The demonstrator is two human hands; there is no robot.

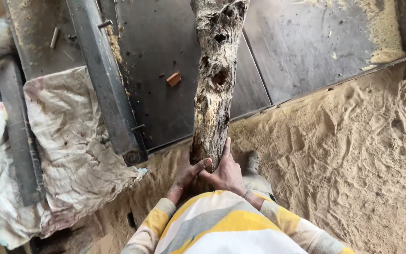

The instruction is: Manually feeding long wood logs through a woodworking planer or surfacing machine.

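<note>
While both hands, left hand (187, 175) and right hand (225, 172), clasp the gnarled, hole-riddled grey log (214, 80) at its base, keep fingers closed tight and steady it on the grey metal table (301, 51).

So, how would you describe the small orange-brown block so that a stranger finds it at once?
Look at the dark metal table above the sawdust. Left of the rough log, which both hands hold, lies the small block. It is the only orange-brown, flat-sided piece among tiny dark crumbs.

Head camera looks steeply down, close above the sawdust floor (353, 164)
</note>
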